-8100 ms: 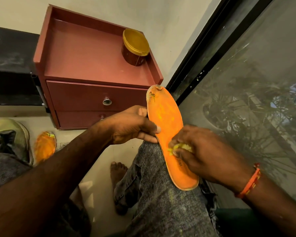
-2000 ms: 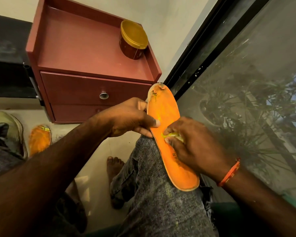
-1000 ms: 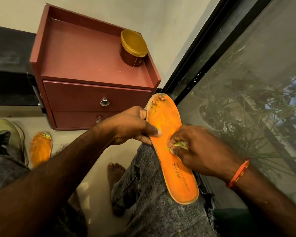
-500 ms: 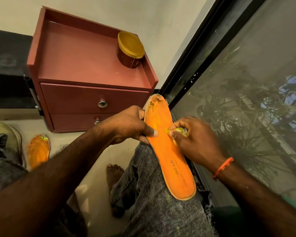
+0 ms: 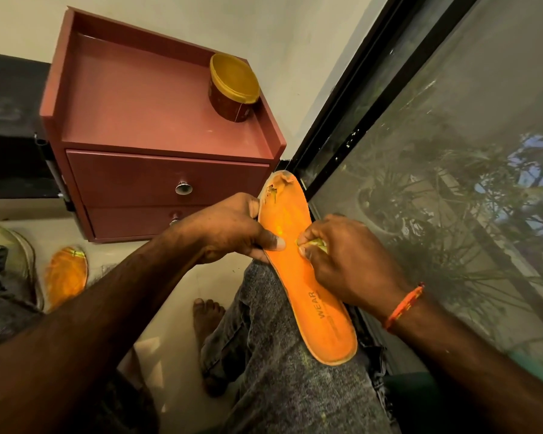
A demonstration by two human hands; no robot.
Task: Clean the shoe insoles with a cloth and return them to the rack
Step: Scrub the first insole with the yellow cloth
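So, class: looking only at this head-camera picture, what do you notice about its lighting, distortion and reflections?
Head view: warm, dim light tints everything yellowish; the wide lens bends the window frame and cabinet outward; the glass shows hazy plants; a bright patch sits on the insole between the left hand and right hand; the near forearms are dark and soft.
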